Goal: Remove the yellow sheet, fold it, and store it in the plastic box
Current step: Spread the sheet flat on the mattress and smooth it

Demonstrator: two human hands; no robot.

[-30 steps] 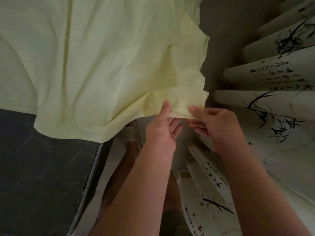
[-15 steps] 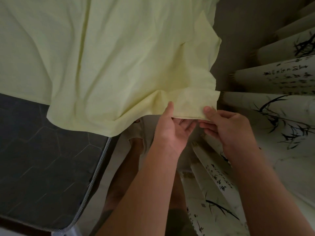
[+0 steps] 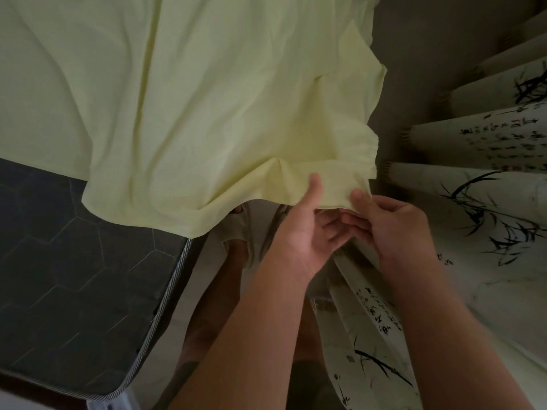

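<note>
Two hands: your left hand [image 3: 299, 232] and right hand [image 3: 393, 229] meet at the near edge of the yellow sheet [image 3: 207, 108], close beside each other.
Left fingers: thumb pressed on top of the hem, the other fingers curled beneath, so the cloth is pinched between them.
Right fingers: thumb on the hem by the corner, fingers tucked under, closed on the same edge.
Sheet position: most of it lies spread over the dark mattress [image 3: 74, 261], and the corner you hold hangs off the edge above the floor and your sandalled feet [image 3: 236, 241].
Handling: it looks light, thin and limp, with soft creases running toward your grip; judge it as cloth that will sag and bunch wherever it is unsupported, not slip or tear.
Where to hold: stay on the hem and corners; a pinch there should give you a straight edge to fold against, while a handful from the middle would only crumple.
Surroundings: an ink-painted curtain [image 3: 473, 202] hangs just to your right; the plastic box is not in view.
Change from earlier: compared with the earlier views, more quilted mattress shows bare at the lower left, so the sheet has drawn back from that corner; both pinches sit on the same hem as before.
</note>
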